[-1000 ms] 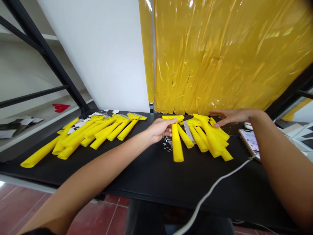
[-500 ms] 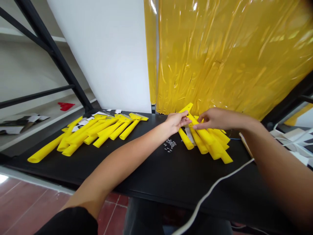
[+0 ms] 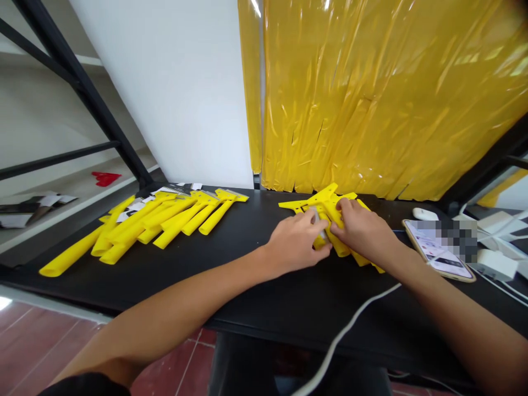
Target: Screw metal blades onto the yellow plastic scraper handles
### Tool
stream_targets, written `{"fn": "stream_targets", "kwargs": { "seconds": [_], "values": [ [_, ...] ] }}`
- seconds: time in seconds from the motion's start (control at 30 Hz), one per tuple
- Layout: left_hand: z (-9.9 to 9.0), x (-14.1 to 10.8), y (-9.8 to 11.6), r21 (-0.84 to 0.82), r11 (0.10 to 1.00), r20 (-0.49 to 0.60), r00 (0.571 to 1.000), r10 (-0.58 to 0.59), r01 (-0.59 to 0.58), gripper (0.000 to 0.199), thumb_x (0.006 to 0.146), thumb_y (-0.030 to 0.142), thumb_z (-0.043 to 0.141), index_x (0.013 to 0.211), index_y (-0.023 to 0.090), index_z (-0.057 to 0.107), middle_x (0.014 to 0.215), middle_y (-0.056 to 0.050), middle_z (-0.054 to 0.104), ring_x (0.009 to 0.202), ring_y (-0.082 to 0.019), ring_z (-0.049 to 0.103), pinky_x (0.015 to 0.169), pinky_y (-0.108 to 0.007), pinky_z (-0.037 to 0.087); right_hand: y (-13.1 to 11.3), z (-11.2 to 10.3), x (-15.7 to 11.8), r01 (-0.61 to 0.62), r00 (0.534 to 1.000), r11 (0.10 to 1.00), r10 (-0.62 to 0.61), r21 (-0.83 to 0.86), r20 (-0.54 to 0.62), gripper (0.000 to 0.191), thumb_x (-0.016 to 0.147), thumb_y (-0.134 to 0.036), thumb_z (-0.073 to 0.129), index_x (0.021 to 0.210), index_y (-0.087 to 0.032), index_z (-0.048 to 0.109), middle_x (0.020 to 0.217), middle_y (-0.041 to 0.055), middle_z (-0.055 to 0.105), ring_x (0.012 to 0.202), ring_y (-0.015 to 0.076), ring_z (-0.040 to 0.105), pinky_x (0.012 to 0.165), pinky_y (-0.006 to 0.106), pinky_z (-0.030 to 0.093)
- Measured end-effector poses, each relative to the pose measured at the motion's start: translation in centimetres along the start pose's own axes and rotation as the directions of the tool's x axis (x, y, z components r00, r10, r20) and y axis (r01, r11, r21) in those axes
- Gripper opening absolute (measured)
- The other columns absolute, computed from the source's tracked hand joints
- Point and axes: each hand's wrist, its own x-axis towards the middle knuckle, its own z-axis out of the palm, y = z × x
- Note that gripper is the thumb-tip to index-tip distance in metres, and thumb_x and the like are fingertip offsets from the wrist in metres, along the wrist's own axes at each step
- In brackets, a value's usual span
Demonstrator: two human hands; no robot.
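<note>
A glossy yellow plastic sheet (image 3: 371,99) hangs behind the long black tabletop (image 3: 313,313). On it, a T-shaped yellow plastic scraper (image 3: 330,202) lies in a heap under my left hand (image 3: 295,245) and right hand (image 3: 363,231) — both closed on it, my fingers (image 3: 344,206) half hiding a thin metal piece (image 3: 319,225) I can barely make out.

Head-worn camera faces forward, down, close above left hand (image 3: 297,242), right hand (image 3: 363,231).

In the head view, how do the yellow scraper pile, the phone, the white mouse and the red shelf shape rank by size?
1. Yellow scraper pile
2. Phone
3. White mouse and red shelf shape: they look alike.
</note>
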Motion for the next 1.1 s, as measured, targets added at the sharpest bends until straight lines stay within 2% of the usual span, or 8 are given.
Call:
{"fn": "stream_targets", "kwargs": {
  "seconds": [0.13, 0.27, 0.43, 0.53, 0.67, 0.73, 0.9, 1.1],
  "values": [
    [0.5, -0.5, -0.5, 0.081, 0.991, 0.081, 0.992, 0.101, -0.108, 0.026, 0.097, 0.04, 0.062, 0.112, 0.022, 0.072, 0.118, -0.01, 0.066, 0.105, -0.027, 0.067, 0.092, -0.04, 0.057, -0.5, 0.6, -0.2, 0.078, 0.995, 0.988, -0.085, -0.13, -0.047, 0.035, 0.099, -0.035, 0.051, 0.125, -0.013, 0.058, 0.119, 0.0172, 0.07, 0.079, 0.0301, 0.075, 0.051, 0.032, 0.034],
    [1.0, -0.4, -2.2, 0.109, 0.986, 0.11, 0.987, 0.117, -0.129, 0.021, 0.099, 0.026, 0.057, 0.112, 0.021, 0.072, 0.119, -0.01, 0.068, 0.106, -0.025, 0.068, 0.096, -0.04, 0.055, -0.8, 1.2, -0.2, 0.115, 0.989, 0.976, -0.129, -0.187, -0.068, 0.034, 0.103, -0.036, 0.044, 0.126, -0.016, 0.059, 0.106, 0.0137, 0.074, 0.075, 0.0299, 0.075, 0.051, 0.032, 0.032],
    [0.7, -0.2, -2.7, 0.015, 0.993, 0.13, 0.985, 0.111, -0.114, 0.027, 0.098, 0.028, 0.06, 0.122, 0.019, 0.069, 0.131, -0.011, 0.067, 0.116, -0.028, 0.067, 0.101, -0.042, 0.053, -1.4, 1.4, 0.1, 0.088, 0.991, 0.966, -0.111, -0.244, -0.08, 0.036, 0.105, -0.035, 0.037, 0.117, -0.011, 0.062, 0.102, 0.0177, 0.071, 0.07, 0.0301, 0.074, 0.051, 0.032, 0.033],
    [-0.6, 0.0, -3.3, -0.111, 0.994, 0.072, 0.997, 0.018, -0.01, 0.046, 0.096, 0.043, 0.066, 0.136, 0.022, 0.06, 0.138, -0.011, 0.066, 0.121, -0.03, 0.065, 0.103, -0.043, 0.051, -1.7, 1.1, 0.2, 0.086, 0.992, 0.964, -0.107, -0.25, -0.071, 0.042, 0.105, -0.037, 0.037, 0.132, -0.011, 0.057, 0.115, 0.021, 0.067, 0.07, 0.0278, 0.073, 0.051, 0.032, 0.033],
    [-2.3, -0.4, -5.6, -0.258, 0.952, -0.019, 0.985, -0.174, 0.163, 0.031, 0.107, 0.034, 0.041, 0.121, 0.019, 0.065, 0.119, -0.009, 0.073, 0.11, -0.024, 0.068, 0.1, -0.04, 0.051, -1.9, 0.5, 0.1, 0.101, 0.991, 0.967, -0.119, -0.235, -0.065, 0.044, 0.106, -0.038, 0.038, 0.144, -0.021, 0.053, 0.123, 0.0179, 0.064, 0.066, 0.0227, 0.07, 0.049, 0.03, 0.025],
    [-2.3, -1.0, -6.8, -0.237, 0.963, 0.023, 0.991, -0.13, 0.132, 0.03, 0.106, 0.03, 0.042, 0.118, 0.019, 0.068, 0.125, -0.009, 0.072, 0.12, -0.024, 0.064, 0.109, -0.042, 0.046, -2.1, 0.3, 0.0, 0.115, 0.989, 0.967, -0.133, -0.226, -0.066, 0.039, 0.106, -0.037, 0.038, 0.136, -0.023, 0.06, 0.125, 0.0167, 0.063, 0.066, 0.0206, 0.069, 0.049, 0.03, 0.021],
    [-0.6, -2.1, -7.2, -0.147, 0.988, 0.213, 0.973, 0.086, -0.055, 0.047, 0.098, 0.037, 0.059, 0.141, 0.019, 0.06, 0.15, -0.012, 0.06, 0.141, -0.028, 0.051, 0.12, -0.047, 0.037, -2.9, 0.2, -0.3, 0.271, 0.954, 0.955, -0.284, -0.123, -0.101, 0.042, 0.106, -0.048, 0.039, 0.126, -0.028, 0.07, 0.133, 0.0131, 0.062, 0.07, 0.0186, 0.067, 0.051, 0.03, 0.026],
    [0.3, -1.8, -7.0, -0.214, 0.955, 0.158, 0.958, 0.241, -0.205, 0.036, 0.098, 0.036, 0.063, 0.131, 0.024, 0.07, 0.145, -0.01, 0.064, 0.137, -0.025, 0.056, 0.12, -0.044, 0.038, -3.3, 0.6, -0.7, 0.409, 0.908, 0.908, -0.415, -0.092, -0.056, 0.04, 0.105, -0.047, 0.044, 0.121, -0.027, 0.075, 0.136, 0.0111, 0.066, 0.075, 0.0215, 0.07, 0.059, 0.032, 0.039]
  ]
}}
